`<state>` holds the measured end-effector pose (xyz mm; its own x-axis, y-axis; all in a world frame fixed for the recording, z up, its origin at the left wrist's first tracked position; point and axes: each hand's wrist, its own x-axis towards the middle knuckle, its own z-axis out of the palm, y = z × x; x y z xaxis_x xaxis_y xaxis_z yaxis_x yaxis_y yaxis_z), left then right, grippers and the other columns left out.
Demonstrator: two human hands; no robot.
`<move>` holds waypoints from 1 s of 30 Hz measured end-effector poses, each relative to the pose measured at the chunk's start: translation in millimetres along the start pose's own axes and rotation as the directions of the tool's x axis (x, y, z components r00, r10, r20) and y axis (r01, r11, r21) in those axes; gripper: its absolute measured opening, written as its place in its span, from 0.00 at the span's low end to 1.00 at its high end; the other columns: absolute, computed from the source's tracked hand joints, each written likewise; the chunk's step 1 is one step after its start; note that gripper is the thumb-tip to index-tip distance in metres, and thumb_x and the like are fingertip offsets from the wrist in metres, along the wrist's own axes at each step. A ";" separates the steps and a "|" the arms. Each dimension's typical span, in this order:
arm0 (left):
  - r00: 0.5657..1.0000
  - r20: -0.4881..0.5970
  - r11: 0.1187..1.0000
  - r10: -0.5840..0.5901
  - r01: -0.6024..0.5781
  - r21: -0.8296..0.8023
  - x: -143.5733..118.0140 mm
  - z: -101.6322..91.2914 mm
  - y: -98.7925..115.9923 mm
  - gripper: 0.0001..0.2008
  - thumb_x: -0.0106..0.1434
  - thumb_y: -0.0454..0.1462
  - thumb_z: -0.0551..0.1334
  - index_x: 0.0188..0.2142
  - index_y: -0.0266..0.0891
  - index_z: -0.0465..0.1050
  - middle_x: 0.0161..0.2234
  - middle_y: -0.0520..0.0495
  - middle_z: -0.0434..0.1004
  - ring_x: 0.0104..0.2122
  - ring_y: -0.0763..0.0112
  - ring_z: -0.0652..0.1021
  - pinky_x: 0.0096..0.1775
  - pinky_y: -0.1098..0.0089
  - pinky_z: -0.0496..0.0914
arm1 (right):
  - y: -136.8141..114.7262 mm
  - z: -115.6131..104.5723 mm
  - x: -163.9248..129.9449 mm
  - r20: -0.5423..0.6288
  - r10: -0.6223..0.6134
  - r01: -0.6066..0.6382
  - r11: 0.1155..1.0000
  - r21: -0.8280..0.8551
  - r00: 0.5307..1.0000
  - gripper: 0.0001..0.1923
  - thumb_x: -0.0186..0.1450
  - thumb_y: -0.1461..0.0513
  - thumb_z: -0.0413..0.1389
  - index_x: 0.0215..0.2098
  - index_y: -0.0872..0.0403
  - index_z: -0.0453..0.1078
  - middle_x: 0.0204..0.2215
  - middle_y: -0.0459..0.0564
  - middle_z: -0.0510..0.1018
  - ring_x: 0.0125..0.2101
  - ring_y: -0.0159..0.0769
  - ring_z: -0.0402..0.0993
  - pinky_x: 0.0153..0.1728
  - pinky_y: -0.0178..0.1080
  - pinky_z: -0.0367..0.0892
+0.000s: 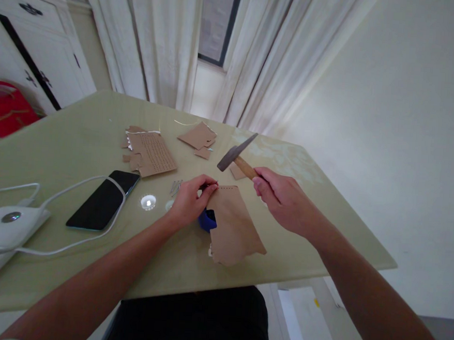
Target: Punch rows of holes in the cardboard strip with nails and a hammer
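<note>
Right hand is gripping one hammer, fingers closed round its handle. Left hand is pinching one brown leather piece; two more lying at 12 o'clock. No readable writing.

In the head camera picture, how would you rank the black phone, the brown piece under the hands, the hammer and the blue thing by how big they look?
1. Black phone and brown piece: much alike, so I will not rank them.
2. Hammer, its handle partly hidden in the right hand.
3. Blue thing, mostly covered, so unsure.
</note>
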<state>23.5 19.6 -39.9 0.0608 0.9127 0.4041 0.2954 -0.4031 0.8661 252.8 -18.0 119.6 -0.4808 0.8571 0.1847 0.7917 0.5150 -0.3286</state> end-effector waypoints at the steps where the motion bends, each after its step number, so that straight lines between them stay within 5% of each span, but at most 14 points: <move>1: 1.000 0.001 1.000 0.000 0.000 0.000 0.0 0.0 0.1 0.12 0.73 0.45 0.63 0.41 0.42 0.81 0.38 0.46 0.88 0.38 0.62 0.84 0.33 0.69 0.73 | 0.6 1.7 0.1 0.014 -0.001 0.001 1.000 -0.006 1.000 0.16 0.84 0.55 0.46 0.48 0.53 0.72 0.32 0.49 0.79 0.31 0.40 0.74 0.35 0.39 0.59; 5: 1.000 0.003 1.000 0.005 -0.005 0.001 -0.2 0.0 0.5 0.11 0.73 0.45 0.63 0.39 0.42 0.80 0.36 0.47 0.87 0.36 0.63 0.84 0.33 0.68 0.73 | 4.6 9.7 -0.1 0.074 -0.036 0.039 0.998 -0.047 0.997 0.15 0.84 0.57 0.47 0.49 0.55 0.74 0.37 0.53 0.82 0.35 0.42 0.76 0.39 0.41 0.61; 10: 1.000 0.004 1.000 0.013 -0.013 -0.015 -0.5 -0.3 -0.1 0.10 0.73 0.45 0.63 0.41 0.42 0.80 0.39 0.46 0.88 0.38 0.62 0.85 0.34 0.68 0.75 | 4.2 5.4 0.0 0.012 -0.002 0.001 0.999 0.033 1.000 0.15 0.84 0.56 0.47 0.50 0.53 0.73 0.34 0.49 0.80 0.31 0.39 0.73 0.36 0.39 0.60; 17: 0.999 -0.008 0.999 0.037 -0.037 -0.022 2.0 -2.3 -3.2 0.08 0.71 0.43 0.64 0.38 0.43 0.78 0.38 0.46 0.84 0.38 0.63 0.83 0.43 0.64 0.79 | 6.5 14.8 3.0 0.084 -0.026 0.028 0.999 -0.029 0.996 0.16 0.84 0.57 0.47 0.50 0.55 0.75 0.38 0.54 0.83 0.36 0.43 0.77 0.40 0.41 0.62; 22: 1.000 0.001 0.999 0.029 -0.029 -0.034 3.2 -3.6 -4.7 0.09 0.72 0.44 0.63 0.39 0.43 0.79 0.39 0.46 0.84 0.39 0.63 0.83 0.45 0.63 0.79 | 1.8 8.5 4.2 0.032 0.015 -0.017 0.999 0.037 0.999 0.16 0.84 0.56 0.46 0.46 0.53 0.72 0.32 0.48 0.79 0.30 0.39 0.73 0.36 0.39 0.60; 30: 0.998 0.065 0.999 0.022 -0.019 -0.038 3.7 -7.4 -0.9 0.11 0.68 0.46 0.65 0.41 0.42 0.80 0.40 0.44 0.84 0.39 0.62 0.83 0.43 0.62 0.79 | 11.0 16.7 2.6 0.105 0.015 -0.020 0.999 0.042 0.994 0.15 0.83 0.57 0.47 0.42 0.53 0.71 0.32 0.49 0.78 0.31 0.39 0.73 0.36 0.39 0.60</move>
<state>16.4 22.8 -37.0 0.1294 0.9061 0.4027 0.2581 -0.4229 0.8686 253.9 -10.2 101.0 -0.5057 0.8589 0.0811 0.7845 0.4969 -0.3710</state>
